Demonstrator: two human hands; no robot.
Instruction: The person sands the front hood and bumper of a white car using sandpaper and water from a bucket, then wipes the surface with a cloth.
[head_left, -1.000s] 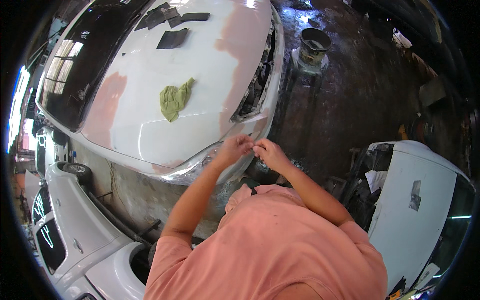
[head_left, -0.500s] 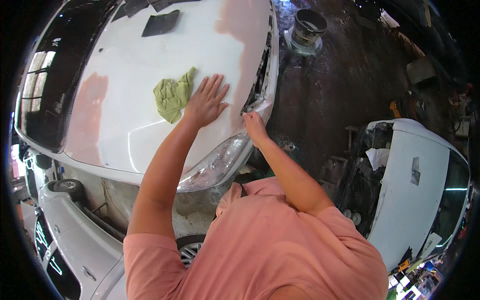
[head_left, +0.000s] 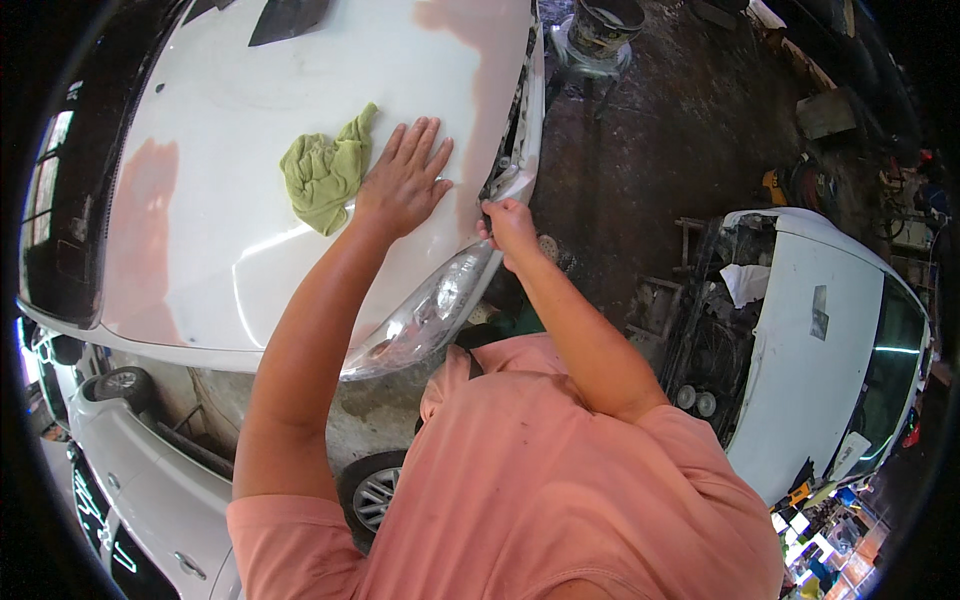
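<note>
My left hand [head_left: 404, 180] lies palm down on the white car hood [head_left: 225, 200], fingers stretched out and slightly apart. Just left of it, a crumpled light-green cloth [head_left: 325, 172] rests on the hood. At the hood's front corner, above the clear headlight [head_left: 422, 312], my right hand [head_left: 512, 230] is closed with its fingers pinched together by the gap at the front edge. What those fingers grip, if anything, is hidden. Salmon-pink patches [head_left: 145, 235] mark the hood on both sides.
A dark sheet [head_left: 288, 18] lies farther up the hood. Beyond the car's front, a black bucket [head_left: 603, 25] stands on the dark floor. To the right is another white car [head_left: 810, 340] with its front stripped open; a silver car [head_left: 150, 490] sits at the lower left.
The view has shifted, so the hood sits slightly higher and farther left. My left hand keeps its place beside the cloth. My right hand has turned slightly at the front corner.
</note>
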